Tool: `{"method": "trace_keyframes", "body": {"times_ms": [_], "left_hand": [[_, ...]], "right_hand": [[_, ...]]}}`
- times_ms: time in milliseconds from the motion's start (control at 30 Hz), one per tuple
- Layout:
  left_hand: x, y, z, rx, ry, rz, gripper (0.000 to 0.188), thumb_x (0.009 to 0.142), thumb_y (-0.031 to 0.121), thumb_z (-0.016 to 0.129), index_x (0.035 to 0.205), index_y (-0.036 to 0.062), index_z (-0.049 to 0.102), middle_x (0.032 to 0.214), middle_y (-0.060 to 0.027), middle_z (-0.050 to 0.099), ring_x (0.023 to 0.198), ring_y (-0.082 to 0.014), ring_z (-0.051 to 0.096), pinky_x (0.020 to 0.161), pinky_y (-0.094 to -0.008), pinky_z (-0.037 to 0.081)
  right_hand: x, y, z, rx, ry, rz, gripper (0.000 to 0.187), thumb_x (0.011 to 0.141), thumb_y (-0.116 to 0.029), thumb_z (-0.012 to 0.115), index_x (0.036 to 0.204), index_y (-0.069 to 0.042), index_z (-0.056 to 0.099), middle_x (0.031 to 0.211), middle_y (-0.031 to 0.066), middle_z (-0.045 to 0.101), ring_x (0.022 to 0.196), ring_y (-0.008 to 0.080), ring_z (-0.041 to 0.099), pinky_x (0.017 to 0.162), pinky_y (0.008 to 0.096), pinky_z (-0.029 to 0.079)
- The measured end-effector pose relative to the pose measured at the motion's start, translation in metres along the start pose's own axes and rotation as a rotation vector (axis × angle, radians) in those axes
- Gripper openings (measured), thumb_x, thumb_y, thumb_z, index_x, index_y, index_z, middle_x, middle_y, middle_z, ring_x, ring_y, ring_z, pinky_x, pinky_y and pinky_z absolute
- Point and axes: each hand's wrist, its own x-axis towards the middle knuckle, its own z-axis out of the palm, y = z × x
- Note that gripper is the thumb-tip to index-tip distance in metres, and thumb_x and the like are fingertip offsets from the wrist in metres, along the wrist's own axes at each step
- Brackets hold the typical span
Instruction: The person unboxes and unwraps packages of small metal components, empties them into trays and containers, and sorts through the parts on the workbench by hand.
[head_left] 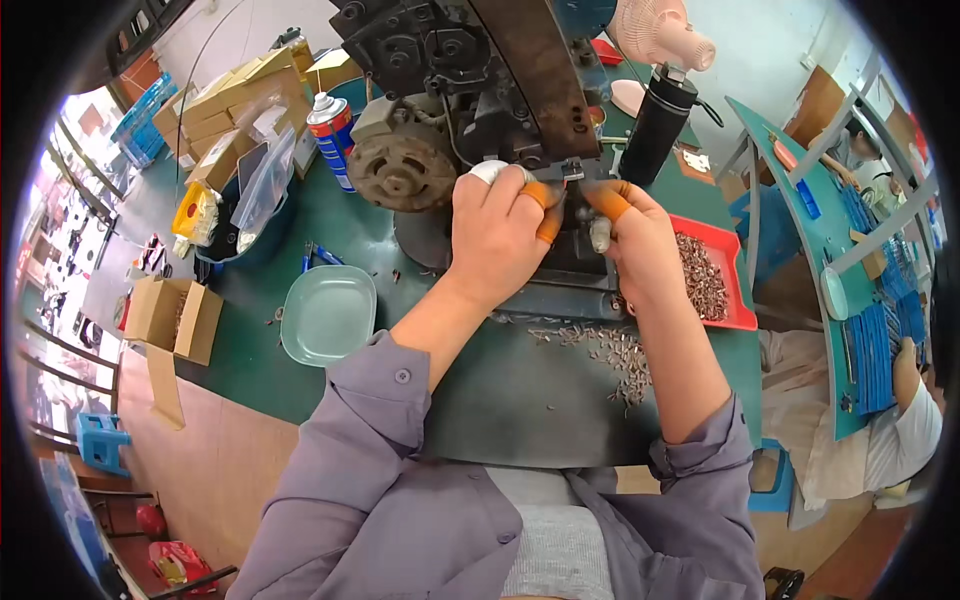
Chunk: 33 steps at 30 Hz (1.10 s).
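Observation:
Both hands are at the front of a dark, greasy bench machine [480,90], close to its small metal tooling [572,172]. My left hand [497,235] has its fingers curled together, orange covers and a white wrap on some fingertips; what the tips pinch, if anything, is hidden. Facing it from the other side, my right hand [645,245] is closed in a pinch, also with orange and whitish finger covers; its tips are blurred and I cannot make out what they hold. Small copper-brown metal pieces [625,365] lie loose on the table below my right wrist.
Right of my forearm stands a red tray [735,275] of similar pieces. A pale green dish [328,315], blue-handled pliers [320,256], a spray can [332,140] and an open carton [175,320] are to the left. A black bottle [658,125] stands behind. Another person works far right.

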Motion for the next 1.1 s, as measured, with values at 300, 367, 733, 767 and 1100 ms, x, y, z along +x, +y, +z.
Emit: {"method": "trace_keyframes", "body": {"times_ms": [300,367,733,767,1100], "left_hand": [[0.004,-0.008,0.015,-0.015,0.009,0.045,0.035,0.058,0.010,0.079,0.083,0.0109,0.054,0.088,-0.0065,0.055,0.076,-0.0268,0.050,0.068,-0.0380,0.036],[0.004,-0.008,0.017,-0.011,0.000,0.043,0.037,0.057,0.010,0.079,0.084,0.0107,0.054,0.091,-0.0066,0.055,0.077,-0.0265,0.050,0.068,-0.0386,0.036],[0.005,-0.010,0.018,-0.022,-0.019,0.049,0.035,0.058,0.011,0.079,0.083,0.0106,0.055,0.093,-0.0067,0.055,0.080,-0.0265,0.050,0.069,-0.0390,0.037],[0.005,-0.010,0.018,-0.019,-0.018,0.052,0.035,0.058,0.011,0.079,0.083,0.0107,0.055,0.093,-0.0064,0.055,0.080,-0.0263,0.050,0.069,-0.0390,0.037],[0.005,-0.008,0.018,-0.034,0.006,0.033,0.027,0.060,0.012,0.074,0.079,0.0100,0.055,0.090,-0.0033,0.054,0.080,-0.0249,0.046,0.071,-0.0376,0.037]], "right_hand": [[0.017,0.006,0.000,0.015,0.032,-0.023,0.012,0.087,-0.009,0.059,0.096,-0.004,0.064,0.078,-0.0022,0.062,0.059,0.0029,0.051,0.050,0.0180,0.037],[0.017,0.007,0.000,0.059,0.027,-0.023,0.013,0.086,-0.008,0.058,0.097,-0.004,0.064,0.079,-0.0019,0.062,0.060,0.0032,0.052,0.051,0.0182,0.038],[0.015,0.006,0.003,0.091,0.040,-0.042,0.014,0.086,-0.007,0.056,0.098,-0.004,0.064,0.083,-0.0002,0.063,0.066,0.0049,0.056,0.055,0.0193,0.042],[0.015,0.007,0.003,0.095,0.038,-0.047,0.014,0.086,-0.007,0.056,0.098,-0.004,0.064,0.083,0.0000,0.063,0.066,0.0051,0.056,0.055,0.0194,0.042],[0.014,0.009,0.004,0.114,0.053,-0.057,0.011,0.088,-0.009,0.056,0.096,-0.006,0.063,0.077,-0.0022,0.062,0.060,0.0037,0.053,0.049,0.0187,0.038]]}}
